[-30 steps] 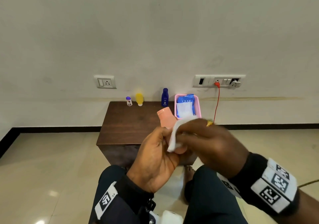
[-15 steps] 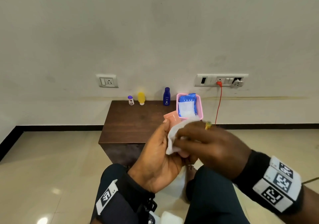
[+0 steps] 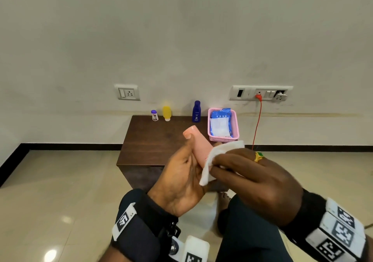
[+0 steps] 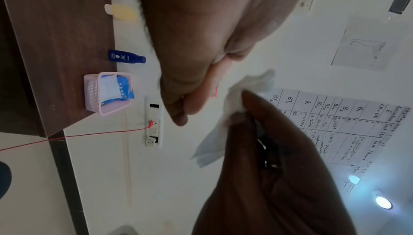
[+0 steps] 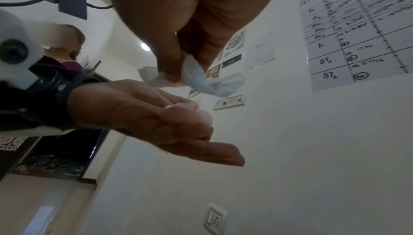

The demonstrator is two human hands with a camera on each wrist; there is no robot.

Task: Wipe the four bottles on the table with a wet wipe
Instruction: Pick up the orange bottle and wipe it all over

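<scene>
Wiping in progress on the peach bottle, lifted off the table and tilted in mid-air, cap end toward the wall. Cradling it in the left hand, thumb laid along the side and fingers curled beneath. Pinching the white wet wipe between thumb and fingertips of the right hand, pressed against the bottle's lower body. Judging progress as one bottle of four under treatment; impossible to tell whether any other is already cleaned. Standing upright and untouched in a row along the far edge by the wall: small white bottle with purple cap, yellow bottle, dark blue bottle.

Regarding edges and room: working above the near table edge and over the knees, so leaving open air on all sides of both hands. Sitting at the far right corner, pink basket holding the blue wipe packet, just beside the dark blue bottle. Hanging down past the table's right side, red cable from the wall socket: probably the one snag for a reach toward that corner. Lying bare between the near edge and the bottle row, broad dark tabletop, likely ample for setting the peach bottle back down.
</scene>
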